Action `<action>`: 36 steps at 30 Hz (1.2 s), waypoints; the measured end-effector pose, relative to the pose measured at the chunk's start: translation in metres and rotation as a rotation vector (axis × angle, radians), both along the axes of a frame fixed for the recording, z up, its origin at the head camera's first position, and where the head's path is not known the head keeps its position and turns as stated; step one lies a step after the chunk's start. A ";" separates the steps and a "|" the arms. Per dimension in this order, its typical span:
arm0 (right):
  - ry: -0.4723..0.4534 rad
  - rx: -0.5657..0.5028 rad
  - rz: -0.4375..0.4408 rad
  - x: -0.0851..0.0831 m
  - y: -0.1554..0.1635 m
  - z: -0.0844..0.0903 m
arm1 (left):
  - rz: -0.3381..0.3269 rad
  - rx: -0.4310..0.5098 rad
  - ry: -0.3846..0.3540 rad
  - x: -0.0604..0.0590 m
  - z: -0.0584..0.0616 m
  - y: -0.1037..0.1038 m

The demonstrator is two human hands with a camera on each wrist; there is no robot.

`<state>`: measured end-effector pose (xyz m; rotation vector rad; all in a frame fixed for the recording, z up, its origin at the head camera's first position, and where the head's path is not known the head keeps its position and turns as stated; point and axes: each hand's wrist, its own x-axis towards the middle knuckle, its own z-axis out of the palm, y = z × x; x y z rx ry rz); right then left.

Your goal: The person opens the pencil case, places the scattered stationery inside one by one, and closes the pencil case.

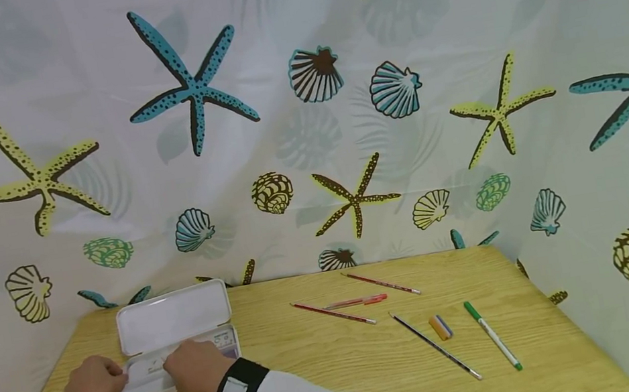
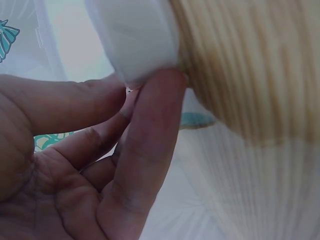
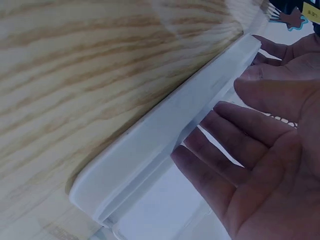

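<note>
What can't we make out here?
- Head: the pencil case interior under the right hand, hidden by it.
- Head: any lettering on the green-capped pen, too small.
- Left wrist: most of the case beyond the left hand, cut off by the top edge and blurred.
- Right wrist: the left wrist, past the right edge.

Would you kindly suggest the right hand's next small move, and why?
Perhaps the right hand should leave the white case and reach for the nearer red pencil: the case lies open, the left hand pinches its end, and the pencil lies loose on the table.
</note>
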<state>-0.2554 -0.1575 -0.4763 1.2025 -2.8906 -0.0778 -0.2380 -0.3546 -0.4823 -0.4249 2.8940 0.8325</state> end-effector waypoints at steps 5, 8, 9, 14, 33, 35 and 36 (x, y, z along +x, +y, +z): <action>-0.096 -0.033 -0.004 0.002 0.005 0.006 | -0.003 -0.002 -0.005 0.000 0.000 0.001; -0.142 -0.076 -0.003 0.003 0.009 0.014 | -0.004 -0.005 0.000 0.000 0.000 0.001; -0.146 -0.085 -0.002 0.004 0.011 0.018 | -0.003 -0.006 0.003 0.000 0.001 0.002; -0.148 -0.136 0.028 0.011 0.025 0.048 | 0.009 -0.007 0.006 0.000 0.002 0.003; -0.128 -0.220 0.048 0.045 0.109 0.115 | 0.032 -0.007 0.002 0.003 0.001 0.005; -0.128 -0.231 0.044 0.048 0.119 0.119 | 0.036 -0.006 -0.004 0.002 0.002 0.005; -0.130 -0.238 0.038 0.050 0.125 0.121 | 0.039 -0.006 -0.005 0.002 0.002 0.006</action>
